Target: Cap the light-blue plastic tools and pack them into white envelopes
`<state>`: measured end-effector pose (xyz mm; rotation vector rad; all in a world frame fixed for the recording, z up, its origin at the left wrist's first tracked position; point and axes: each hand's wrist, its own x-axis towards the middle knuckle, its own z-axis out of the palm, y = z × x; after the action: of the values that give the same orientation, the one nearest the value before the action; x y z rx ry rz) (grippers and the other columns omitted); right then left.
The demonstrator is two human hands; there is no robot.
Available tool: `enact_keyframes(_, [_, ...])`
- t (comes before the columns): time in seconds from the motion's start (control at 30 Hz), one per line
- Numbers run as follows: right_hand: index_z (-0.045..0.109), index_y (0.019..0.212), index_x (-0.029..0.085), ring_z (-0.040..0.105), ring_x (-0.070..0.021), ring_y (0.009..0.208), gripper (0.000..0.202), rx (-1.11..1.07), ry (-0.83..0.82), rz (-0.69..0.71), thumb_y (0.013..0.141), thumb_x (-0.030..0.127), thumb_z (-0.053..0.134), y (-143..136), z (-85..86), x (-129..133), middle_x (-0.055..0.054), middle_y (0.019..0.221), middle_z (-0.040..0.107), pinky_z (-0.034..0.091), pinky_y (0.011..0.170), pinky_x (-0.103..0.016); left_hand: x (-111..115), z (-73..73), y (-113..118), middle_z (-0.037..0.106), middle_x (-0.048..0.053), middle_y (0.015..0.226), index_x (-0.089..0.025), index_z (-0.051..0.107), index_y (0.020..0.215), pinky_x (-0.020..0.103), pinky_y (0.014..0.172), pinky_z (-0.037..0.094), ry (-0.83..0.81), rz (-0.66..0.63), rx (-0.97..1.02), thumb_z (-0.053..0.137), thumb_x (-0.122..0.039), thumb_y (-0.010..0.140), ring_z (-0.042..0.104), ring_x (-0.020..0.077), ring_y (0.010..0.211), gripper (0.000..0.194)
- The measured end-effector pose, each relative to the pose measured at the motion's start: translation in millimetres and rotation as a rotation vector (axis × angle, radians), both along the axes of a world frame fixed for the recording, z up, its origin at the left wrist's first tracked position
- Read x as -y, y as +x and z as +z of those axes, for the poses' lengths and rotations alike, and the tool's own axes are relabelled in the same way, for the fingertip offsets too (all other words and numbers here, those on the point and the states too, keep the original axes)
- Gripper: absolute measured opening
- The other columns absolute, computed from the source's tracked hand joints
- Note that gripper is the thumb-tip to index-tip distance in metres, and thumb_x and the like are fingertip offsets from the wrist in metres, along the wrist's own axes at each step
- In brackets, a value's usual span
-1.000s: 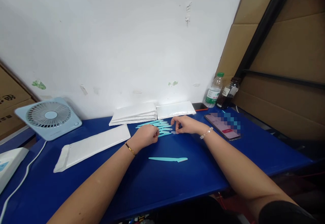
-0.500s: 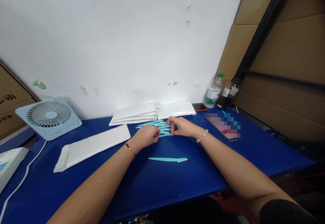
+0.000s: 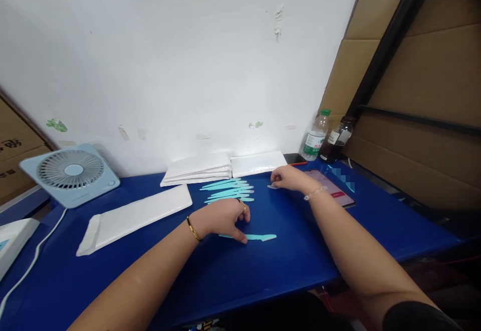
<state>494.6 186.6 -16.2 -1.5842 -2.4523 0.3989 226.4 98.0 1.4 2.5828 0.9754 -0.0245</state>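
Observation:
Several turquoise plastic sticks (image 3: pixel 229 189) lie side by side in a fanned row on the blue table (image 3: pixel 285 256). One more turquoise stick (image 3: pixel 263 237) lies apart, closer to the front edge. Over the left end of that single stick is my left hand (image 3: pixel 229 217), fingers apart, thumb tip at the stick. My right hand (image 3: pixel 287 178) is right of the row, its fingers pinched together. A small pale piece (image 3: pixel 272 187) shows below those fingertips; the rest of it is hidden.
White padded packets (image 3: pixel 199 167) lie along the wall, and a long white packet (image 3: pixel 141 215) is at left. A pale blue fan (image 3: pixel 73 171) stands far left. Two phones (image 3: pixel 338 193) and two bottles (image 3: pixel 316 138) are at right.
My left hand has come off the row and moved toward the front, over the single stick, with its fingers opened. My right hand has moved right, away from the row.

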Motion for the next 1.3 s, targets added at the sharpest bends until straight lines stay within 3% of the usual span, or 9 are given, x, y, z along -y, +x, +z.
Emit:
enact_keyframes(0.1, [0.067,0.071,0.017,0.059,-0.0167,0.067,0.004,0.093,-0.03,-0.018,0.069,0.019,0.067,-10.5,-6.5,0.4,-0.006,0.078,0.068,0.04,0.057,-0.024,4.1,-3.5,3.7,0.065,-0.001,0.078,-0.023,0.065,0.084,0.023,0.053,0.035,0.025,-0.002,-0.056,0.065,-0.028,0.069,0.057,0.0144,0.068,0.015])
enact_keyframes(0.2, [0.064,0.071,0.017,0.059,-0.016,0.066,0.001,0.054,-0.044,0.009,0.071,0.017,0.063,-18.7,-8.0,3.3,-0.005,0.075,0.067,0.041,0.058,-0.024,0.8,-7.9,2.8,0.065,0.001,0.074,-0.021,0.064,0.077,0.025,0.052,0.034,0.135,0.058,-0.089,0.059,-0.021,0.068,0.056,0.0156,0.064,0.01])
enact_keyframes(0.37, [0.059,0.099,0.017,0.059,-0.0108,0.057,0.022,-0.378,-0.09,-0.01,0.078,0.016,0.054,-21.9,-2.9,9.0,0.0,0.074,0.063,0.046,0.054,-0.022,-8.0,-14.4,-2.3,0.064,0.004,0.073,-0.019,0.061,0.071,0.026,0.052,0.034,0.267,0.13,-0.107,0.051,-0.015,0.067,0.056,0.0173,0.063,0.011])
enact_keyframes(0.47, [0.06,0.094,0.016,0.063,-0.0115,0.056,0.018,-0.629,-0.238,0.03,0.078,0.021,0.058,-22.2,-0.1,10.0,0.001,0.068,0.061,0.05,0.052,-0.022,-12.9,-18.9,-3.9,0.065,0.004,0.074,-0.019,0.06,0.072,0.026,0.053,0.034,0.281,0.146,-0.081,0.05,-0.016,0.069,0.056,0.0168,0.063,0.011])
enact_keyframes(0.67, [0.064,0.078,0.011,0.065,-0.0142,0.054,0.032,-0.765,-0.419,0.088,0.064,0.037,0.077,-16.7,4.1,7.6,-0.003,0.062,0.066,0.049,0.046,-0.021,-22.5,-12.6,-13.8,0.066,0.002,0.073,-0.018,0.062,0.075,0.023,0.053,0.036,0.143,0.241,0.027,0.049,-0.017,0.071,0.057,0.014,0.064,0.013])
enact_keyframes(0.87, [0.057,0.078,0.013,0.066,-0.0133,0.053,0.037,-0.977,-0.504,0.082,0.07,0.045,0.073,-18.2,5.6,9.9,-0.004,0.065,0.069,0.05,0.046,-0.02,-31.4,-4.1,-26.8,0.064,0.001,0.072,-0.017,0.061,0.079,0.022,0.056,0.041,-0.001,0.282,0.204,0.049,-0.024,0.072,0.058,0.0133,0.063,0.015])
enact_keyframes(1.3, [0.054,0.077,0.014,0.064,-0.0127,0.049,0.039,-0.93,-0.513,0.178,0.07,0.047,0.071,-36.6,11.7,23.6,-0.001,0.063,0.067,0.046,0.043,-0.02,-32.5,-3.1,-26.2,0.064,0.001,0.075,-0.017,0.06,0.083,0.023,0.062,0.044,-0.067,0.272,0.3,0.05,-0.028,0.074,0.058,0.0139,0.067,0.017])
